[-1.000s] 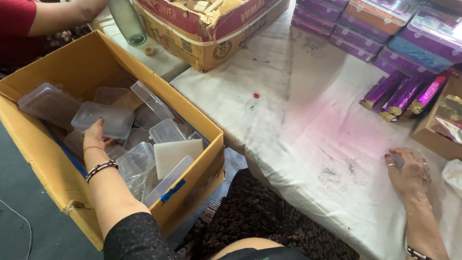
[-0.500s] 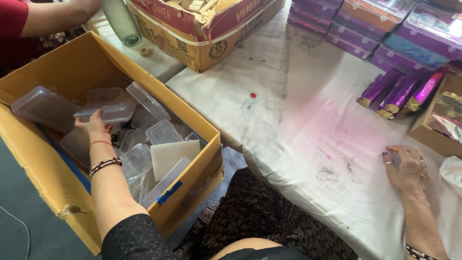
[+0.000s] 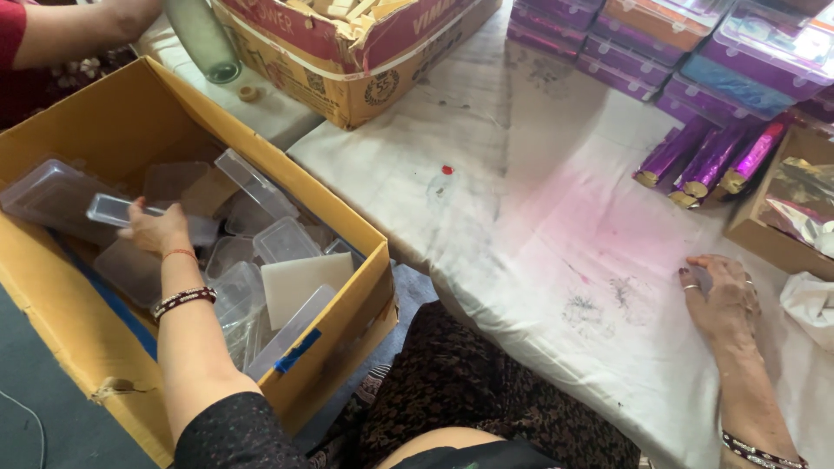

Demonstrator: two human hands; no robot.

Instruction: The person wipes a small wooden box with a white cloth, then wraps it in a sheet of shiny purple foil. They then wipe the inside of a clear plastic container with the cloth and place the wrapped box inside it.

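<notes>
My left hand (image 3: 158,230) reaches into a large open cardboard box (image 3: 347,287) on the left and grips a clear plastic container (image 3: 111,209) by its edge, lifted above the others. Several more clear plastic containers (image 3: 280,239) and lids lie loose in the box, with a white flat slab (image 3: 300,282) among them. My right hand (image 3: 723,300) rests flat, palm down, on the white cloth-covered table (image 3: 521,226) at the right, holding nothing.
Another person's arm in a red sleeve (image 3: 52,35) holds a green bottle (image 3: 201,39) at top left. A red-printed carton (image 3: 347,52) stands behind. Purple foil packs (image 3: 704,161) and stacked purple boxes (image 3: 695,52) fill the far right. A tiny red-capped bottle (image 3: 440,184) lies on the cloth.
My left hand has lifted the clear container and carried it leftward inside the box. My right hand has stayed flat on the cloth.
</notes>
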